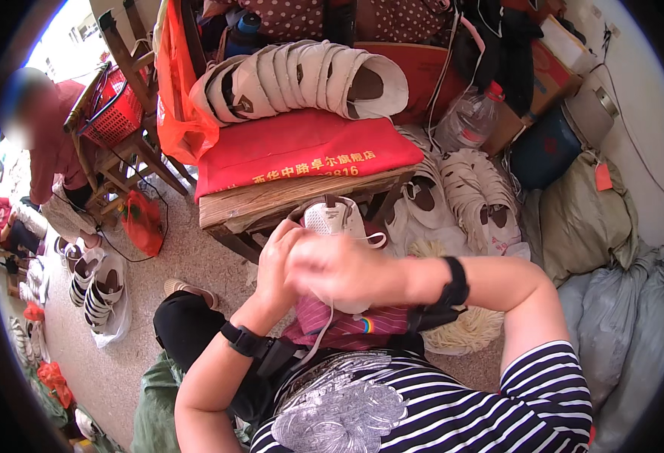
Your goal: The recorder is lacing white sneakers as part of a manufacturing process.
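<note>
A pale cream shoe upper (335,217) with a brown tab rests over my lap, at the front edge of a wooden bench. My left hand (273,264) is closed at the shoe's left side, its fingertips partly hidden behind my other hand. Across the front of the shoe reaches my right hand (339,266), smeared by motion, so its fingers cannot be made out. A white shoelace (378,240) loops out at the shoe's right, and a strand trails down over the maroon striped cloth (354,326) on my lap. Dark bands circle both wrists.
On the bench (230,209), a red printed cloth (301,151) lies under a nested row of shoe uppers (294,81). More stacked uppers (479,192), a clear bottle (469,117) and grey sacks (626,317) stand right. Bagged shoes (105,291) and a seated person (49,151) are left.
</note>
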Available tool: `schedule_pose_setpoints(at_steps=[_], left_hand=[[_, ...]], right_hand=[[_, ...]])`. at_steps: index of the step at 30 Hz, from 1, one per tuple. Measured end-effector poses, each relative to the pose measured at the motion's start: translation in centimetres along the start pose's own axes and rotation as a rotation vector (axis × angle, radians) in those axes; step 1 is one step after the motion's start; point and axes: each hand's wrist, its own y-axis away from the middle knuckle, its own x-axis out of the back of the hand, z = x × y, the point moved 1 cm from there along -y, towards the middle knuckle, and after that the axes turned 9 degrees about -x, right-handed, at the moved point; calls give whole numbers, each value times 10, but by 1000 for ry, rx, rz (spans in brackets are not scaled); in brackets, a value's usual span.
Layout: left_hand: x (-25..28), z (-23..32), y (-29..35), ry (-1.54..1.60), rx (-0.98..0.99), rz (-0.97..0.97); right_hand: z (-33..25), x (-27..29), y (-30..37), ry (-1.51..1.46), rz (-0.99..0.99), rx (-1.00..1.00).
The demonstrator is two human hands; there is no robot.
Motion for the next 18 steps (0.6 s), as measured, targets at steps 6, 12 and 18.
schedule_pose_setpoints(at_steps=[6, 12, 18], left_hand=[[-14, 5, -2, 6, -6, 97], [-2, 12, -9, -141, -63, 61], [-13, 12, -15, -165, -135, 94]], right_hand=[[65, 41, 11, 718, 179, 36], [63, 26, 22, 936, 152, 34], [70, 25, 22, 791, 78, -85]])
